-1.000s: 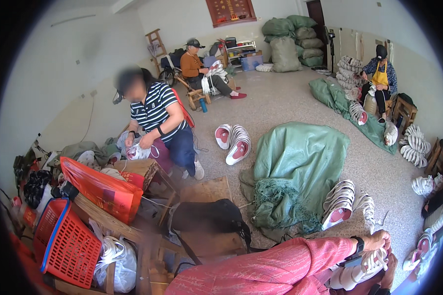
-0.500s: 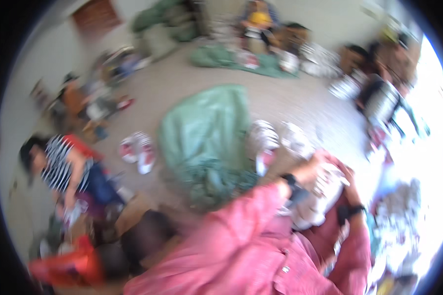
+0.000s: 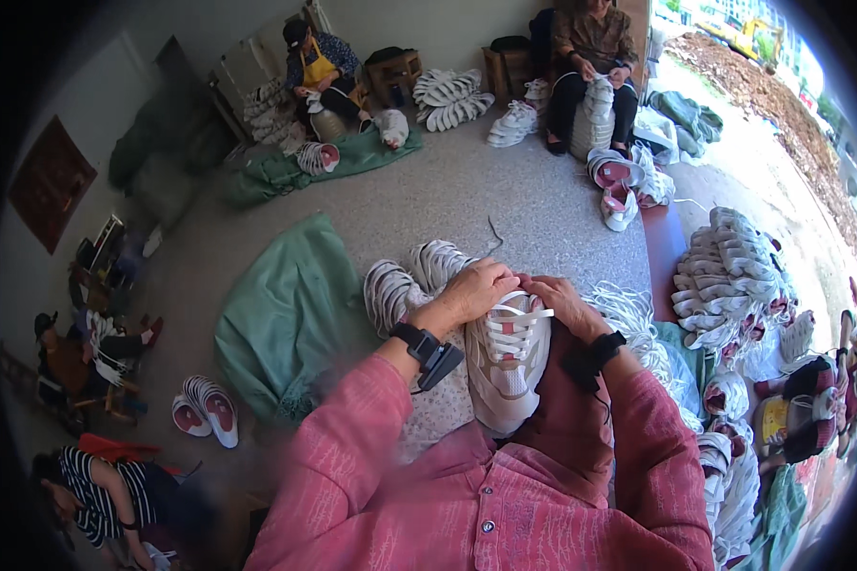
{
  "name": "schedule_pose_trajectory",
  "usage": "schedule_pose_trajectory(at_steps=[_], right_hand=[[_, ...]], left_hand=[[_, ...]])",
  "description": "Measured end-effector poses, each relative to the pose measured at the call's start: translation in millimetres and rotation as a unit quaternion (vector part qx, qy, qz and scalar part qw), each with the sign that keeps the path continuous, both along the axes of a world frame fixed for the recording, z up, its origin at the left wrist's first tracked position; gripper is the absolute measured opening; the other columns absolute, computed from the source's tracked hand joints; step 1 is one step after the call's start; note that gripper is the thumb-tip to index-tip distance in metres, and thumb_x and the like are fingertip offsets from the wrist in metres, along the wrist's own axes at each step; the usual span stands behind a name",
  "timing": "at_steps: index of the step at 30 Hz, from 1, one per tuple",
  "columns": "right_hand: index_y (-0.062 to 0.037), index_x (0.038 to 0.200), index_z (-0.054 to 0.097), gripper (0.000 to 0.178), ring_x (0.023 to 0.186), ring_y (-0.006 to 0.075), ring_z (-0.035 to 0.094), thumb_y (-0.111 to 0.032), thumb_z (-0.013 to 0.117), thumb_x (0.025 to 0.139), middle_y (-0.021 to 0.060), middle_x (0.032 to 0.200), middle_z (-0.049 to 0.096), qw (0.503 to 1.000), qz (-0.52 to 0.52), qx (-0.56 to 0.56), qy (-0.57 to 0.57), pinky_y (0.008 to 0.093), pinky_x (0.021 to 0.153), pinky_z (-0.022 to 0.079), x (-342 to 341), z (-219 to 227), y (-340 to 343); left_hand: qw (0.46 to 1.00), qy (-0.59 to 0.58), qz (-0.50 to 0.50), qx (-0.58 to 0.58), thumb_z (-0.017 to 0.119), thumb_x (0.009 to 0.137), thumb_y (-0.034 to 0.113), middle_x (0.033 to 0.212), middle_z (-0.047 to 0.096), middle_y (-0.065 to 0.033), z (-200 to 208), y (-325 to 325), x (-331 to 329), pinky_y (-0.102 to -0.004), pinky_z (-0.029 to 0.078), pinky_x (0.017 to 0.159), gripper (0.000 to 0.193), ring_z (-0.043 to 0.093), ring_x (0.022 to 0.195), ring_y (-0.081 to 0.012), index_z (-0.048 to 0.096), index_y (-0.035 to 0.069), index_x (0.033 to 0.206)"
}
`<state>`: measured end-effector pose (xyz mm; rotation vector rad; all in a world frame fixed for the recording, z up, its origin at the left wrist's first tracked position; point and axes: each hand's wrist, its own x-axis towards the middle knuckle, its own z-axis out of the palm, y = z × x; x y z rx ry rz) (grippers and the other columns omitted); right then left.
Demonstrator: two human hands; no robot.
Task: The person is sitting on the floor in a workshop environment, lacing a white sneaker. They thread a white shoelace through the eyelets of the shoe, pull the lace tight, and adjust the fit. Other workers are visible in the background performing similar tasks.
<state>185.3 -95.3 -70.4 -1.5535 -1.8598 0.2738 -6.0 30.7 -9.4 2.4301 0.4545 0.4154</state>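
Speckled grey floor [image 3: 562, 224] fills the room, with pale wall [image 3: 419, 24] along its far edge and bare earth [image 3: 781, 109] outside, past its far right corner. On the person's lap lies a white-and-beige shoe [image 3: 505, 381], toe toward the body, its white laces [image 3: 511, 335] crossing the tongue and one end sticking out to the right. The left hand [image 3: 476, 290] grips the shoe's upper end, fingers bent and closed; the right hand [image 3: 567, 306] grips it from the other side, fingertips close to the left's. Whether they pinch lace or tongue, I cannot tell. Each wrist bears a black band [image 3: 428, 354].

Just beyond the left hand are nested shoes [image 3: 390, 295] in two rows, near a green sheet [image 3: 281, 305] on the floor. Toward the floor's left edge sits a smaller shoe set [image 3: 205, 411]. Along its right edge rises a shoe pile [image 3: 733, 276]. At the far edge sits a co-worker in a yellow apron [image 3: 319, 71]; nearer the far right corner, another in a brown shirt [image 3: 595, 40] holds something white. By the near left corner, one in a striped shirt [image 3: 138, 482] leans forward.
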Motion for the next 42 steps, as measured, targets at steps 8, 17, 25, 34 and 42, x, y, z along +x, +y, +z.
schedule_pose_trajectory(at_steps=[8, 17, 25, 34, 42], right_hand=[[-0.0003, 0.121, 0.069, 0.046, 0.096, 0.0151, 0.066, -0.023, 0.059, 0.082, 0.0086, 0.108, 0.071, 0.913, -0.018, -0.17, 0.37, 0.0278, 0.085, 0.051, -2.0, 37.5, -11.4], [0.0039, 0.122, 0.066, 0.047, 0.096, 0.0141, 0.064, -0.021, 0.056, 0.084, 0.007, 0.108, 0.07, 0.852, -0.061, -0.186, 0.486, 0.0269, 0.087, 0.05, -13.9, 37.0, -10.1], [0.0051, 0.125, 0.064, 0.043, 0.099, 0.0163, 0.066, -0.014, 0.048, 0.09, 0.0111, 0.113, 0.07, 0.874, -0.058, -0.153, 0.457, 0.0283, 0.089, 0.051, -16.5, 28.9, -5.7], [0.0046, 0.136, 0.053, 0.046, 0.115, 0.0252, 0.063, -0.018, 0.052, 0.097, 0.0171, 0.132, 0.061, 0.84, 0.045, 0.283, 0.461, 0.0372, 0.101, 0.05, 41.6, 47.3, -78.0], [0.0033, 0.138, 0.05, 0.048, 0.117, 0.0315, 0.06, -0.022, 0.053, 0.098, 0.0205, 0.134, 0.057, 0.749, -0.008, 0.296, 0.592, 0.0432, 0.1, 0.05, 62.8, 57.5, -92.8]], left_hand=[[0.989, 0.045, -0.042, -0.136, 0.067, 0.09, 0.03, 0.097, 0.069, -0.0158, 11.6, 7.3, -5.5, -0.0385, 0.051, 0.085, 0.028, 0.065, 0.095, -0.0287, 0.069, 0.003, 0.096], [0.997, 0.021, -0.062, -0.03, 0.066, 0.092, 0.019, 0.098, 0.069, -0.0097, 38.8, -21.4, -4.7, -0.0328, 0.05, 0.082, 0.02, 0.066, 0.092, -0.0206, 0.065, 0.002, 0.103], [0.881, -0.066, -0.137, -0.448, 0.067, 0.096, 0.011, 0.104, 0.064, -0.0006, 32.8, -18.8, -14.0, -0.0241, 0.048, 0.089, 0.019, 0.06, 0.096, -0.0087, 0.059, 0.006, 0.112], [0.958, -0.079, 0.023, -0.276, 0.064, 0.099, 0.024, 0.106, 0.064, -0.0008, 7.1, 19.3, -35.5, -0.0259, 0.045, 0.095, 0.028, 0.057, 0.101, -0.0093, 0.061, 0.003, 0.117], [0.946, 0.101, -0.002, -0.308, 0.074, 0.092, 0.033, 0.106, 0.067, -0.0029, -29.1, 18.9, -15.5, -0.0247, 0.05, 0.082, 0.045, 0.062, 0.096, -0.0113, 0.062, 0.001, 0.122]])
